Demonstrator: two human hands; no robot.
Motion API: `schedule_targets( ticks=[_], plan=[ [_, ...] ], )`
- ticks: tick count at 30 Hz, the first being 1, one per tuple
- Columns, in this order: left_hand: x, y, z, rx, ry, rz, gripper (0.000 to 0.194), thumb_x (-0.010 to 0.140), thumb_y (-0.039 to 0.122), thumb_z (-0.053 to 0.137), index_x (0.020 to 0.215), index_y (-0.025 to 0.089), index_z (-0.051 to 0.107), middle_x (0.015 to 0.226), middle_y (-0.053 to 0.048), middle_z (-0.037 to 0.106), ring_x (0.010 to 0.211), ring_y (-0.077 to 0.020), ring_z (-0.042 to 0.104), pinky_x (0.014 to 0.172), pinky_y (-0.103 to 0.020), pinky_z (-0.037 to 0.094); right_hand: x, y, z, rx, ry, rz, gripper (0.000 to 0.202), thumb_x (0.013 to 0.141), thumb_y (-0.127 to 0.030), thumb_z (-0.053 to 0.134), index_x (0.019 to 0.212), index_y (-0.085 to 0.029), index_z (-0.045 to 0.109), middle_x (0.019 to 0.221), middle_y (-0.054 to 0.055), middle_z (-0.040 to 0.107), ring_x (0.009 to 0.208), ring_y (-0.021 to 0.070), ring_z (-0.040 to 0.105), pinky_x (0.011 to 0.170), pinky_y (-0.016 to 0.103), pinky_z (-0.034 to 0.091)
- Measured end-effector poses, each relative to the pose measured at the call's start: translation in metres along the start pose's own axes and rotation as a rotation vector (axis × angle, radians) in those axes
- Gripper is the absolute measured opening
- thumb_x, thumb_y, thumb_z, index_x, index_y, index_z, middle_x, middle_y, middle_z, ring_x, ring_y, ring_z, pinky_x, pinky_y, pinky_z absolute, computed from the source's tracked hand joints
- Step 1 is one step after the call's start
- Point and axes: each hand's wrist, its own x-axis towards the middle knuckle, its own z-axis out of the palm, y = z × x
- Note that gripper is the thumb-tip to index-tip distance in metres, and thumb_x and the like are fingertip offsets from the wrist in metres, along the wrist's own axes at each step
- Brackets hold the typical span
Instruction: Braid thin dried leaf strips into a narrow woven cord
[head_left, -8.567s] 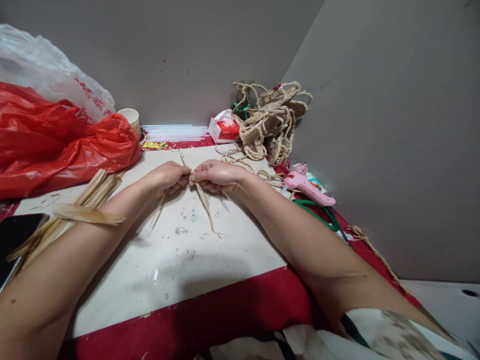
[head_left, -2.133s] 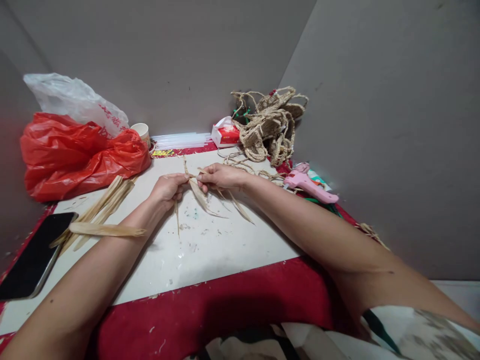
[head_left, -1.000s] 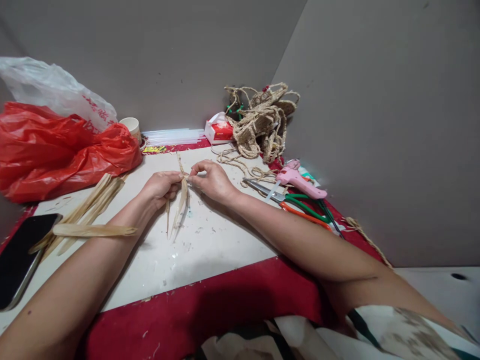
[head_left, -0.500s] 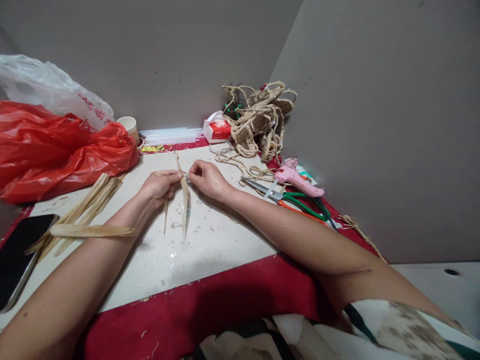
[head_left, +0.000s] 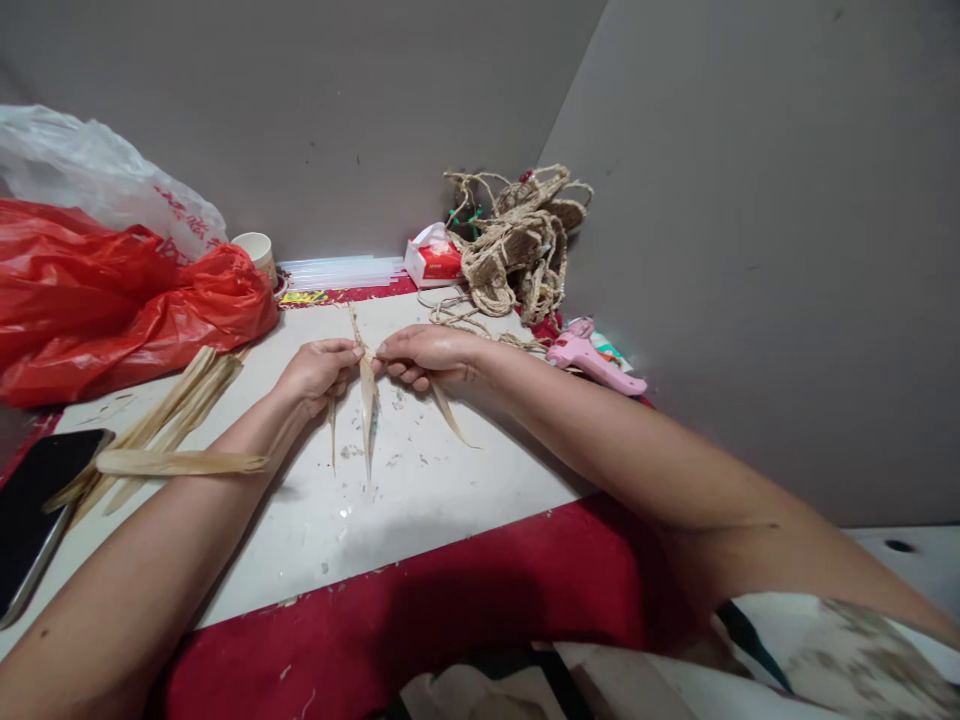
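Observation:
A thin braid of dried husk strips (head_left: 367, 395), pale straw in colour, lies over the white board, its narrow plaited end pointing away from me. My left hand (head_left: 321, 372) is closed on the braid, thumb and fingertips pinching it where the strips part. One narrow strip hangs below those fingers, and a wider one droops between the hands. My right hand (head_left: 426, 352) is closed too, its fingertips pinching a husk strip (head_left: 452, 415) whose tail emerges under the palm. Loose dried husks (head_left: 176, 405) lie by my left forearm, one of them across it.
Left are a black phone (head_left: 46, 500), a red plastic bag (head_left: 135, 310) and a paper cup (head_left: 256, 252). Clear sticks (head_left: 341, 271), a tissue pack (head_left: 435, 258) and heaped braided cord (head_left: 517, 240) line the back. A pink glue gun (head_left: 592, 357) lies right.
My right hand has turned palm-down and lower, and a husk strip now trails beneath it. The right forearm has shifted, covering the scissors. My left hand stays nearly still.

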Motion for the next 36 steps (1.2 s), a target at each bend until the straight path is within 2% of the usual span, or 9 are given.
schedule_targets(
  ticks=[3, 8, 14, 17, 21, 27, 32, 34, 36],
  plan=[
    [0.001, -0.003, -0.001, 0.079, 0.021, 0.016, 0.014, 0.063, 0.016, 0.073, 0.068, 0.013, 0.061, 0.040, 0.008, 0.039, 0.033, -0.0018, 0.023, 0.035, -0.018, 0.011, 0.001, -0.003, 0.001, -0.044, 0.050, 0.025, 0.022, 0.092, -0.012, 0.041, 0.073, -0.012, 0.051, 0.045, -0.009, 0.028, 0.033, 0.0027, 0.022, 0.032, 0.014, 0.020],
    [0.003, -0.006, 0.000, 0.253, 0.100, 0.134, 0.011, 0.063, 0.018, 0.072, 0.069, 0.011, 0.067, 0.046, 0.004, 0.050, 0.036, -0.0019, 0.028, 0.037, -0.020, 0.015, 0.002, -0.006, 0.012, 0.075, 0.159, 0.026, 0.023, 0.087, -0.009, 0.041, 0.065, -0.013, 0.047, 0.041, -0.008, 0.031, 0.030, 0.0024, 0.022, 0.030, 0.015, 0.017],
    [0.000, -0.003, 0.001, 0.168, 0.024, 0.067, 0.010, 0.061, 0.019, 0.070, 0.066, 0.011, 0.065, 0.047, 0.001, 0.054, 0.034, -0.0021, 0.028, 0.037, -0.021, 0.012, 0.007, 0.002, 0.038, 0.139, 0.334, -0.030, 0.023, 0.087, -0.013, 0.044, 0.066, -0.010, 0.053, 0.043, -0.001, 0.049, 0.031, 0.0059, 0.044, 0.029, 0.015, 0.027],
    [-0.003, -0.001, 0.001, 0.137, -0.047, 0.040, 0.007, 0.062, 0.016, 0.066, 0.058, 0.012, 0.061, 0.041, 0.003, 0.046, 0.032, -0.0019, 0.025, 0.036, -0.020, 0.009, 0.009, 0.006, 0.051, 0.098, 0.419, -0.049, 0.027, 0.090, -0.016, 0.044, 0.065, -0.011, 0.052, 0.045, 0.003, 0.054, 0.034, 0.0094, 0.051, 0.029, 0.016, 0.032],
    [-0.006, 0.000, 0.003, 0.106, -0.073, 0.042, 0.019, 0.064, 0.017, 0.062, 0.047, 0.013, 0.053, 0.036, 0.004, 0.036, 0.031, -0.0017, 0.023, 0.035, -0.020, 0.009, 0.014, 0.007, 0.058, -0.005, 0.484, -0.063, 0.029, 0.091, -0.014, 0.042, 0.064, -0.012, 0.051, 0.047, 0.004, 0.057, 0.034, 0.0101, 0.054, 0.029, 0.016, 0.035],
    [-0.004, -0.002, 0.004, 0.095, 0.010, 0.049, 0.008, 0.059, 0.014, 0.066, 0.056, 0.012, 0.060, 0.038, 0.003, 0.046, 0.030, -0.0021, 0.028, 0.034, -0.019, 0.012, 0.016, 0.011, 0.063, -0.110, 0.454, -0.093, 0.030, 0.095, -0.018, 0.038, 0.068, -0.014, 0.049, 0.048, 0.004, 0.058, 0.035, 0.0115, 0.055, 0.030, 0.018, 0.037],
    [-0.003, 0.001, 0.000, 0.023, 0.077, 0.031, 0.007, 0.058, 0.011, 0.067, 0.059, 0.011, 0.061, 0.040, 0.002, 0.051, 0.031, -0.0038, 0.036, 0.033, -0.017, 0.018, -0.006, -0.001, 0.061, -0.377, 0.205, -0.152, 0.033, 0.092, -0.020, 0.045, 0.062, -0.013, 0.053, 0.049, 0.003, 0.059, 0.039, 0.0094, 0.054, 0.041, 0.020, 0.043],
    [-0.003, 0.005, -0.001, -0.018, 0.040, -0.007, 0.006, 0.060, 0.011, 0.067, 0.061, 0.010, 0.061, 0.041, 0.002, 0.051, 0.030, -0.0024, 0.032, 0.033, -0.017, 0.016, -0.015, -0.010, 0.050, -0.491, 0.305, -0.240, 0.034, 0.092, -0.027, 0.049, 0.063, -0.012, 0.057, 0.051, 0.003, 0.061, 0.042, 0.0092, 0.054, 0.046, 0.020, 0.044],
    [-0.003, 0.007, -0.003, -0.059, -0.015, -0.040, 0.005, 0.062, 0.010, 0.067, 0.066, 0.008, 0.064, 0.044, 0.001, 0.055, 0.029, 0.0001, 0.026, 0.032, -0.016, 0.012, -0.016, -0.015, 0.037, -0.542, 0.579, -0.403, 0.032, 0.091, -0.030, 0.051, 0.067, -0.011, 0.061, 0.059, 0.004, 0.064, 0.050, 0.0094, 0.057, 0.051, 0.020, 0.045]
  ],
)
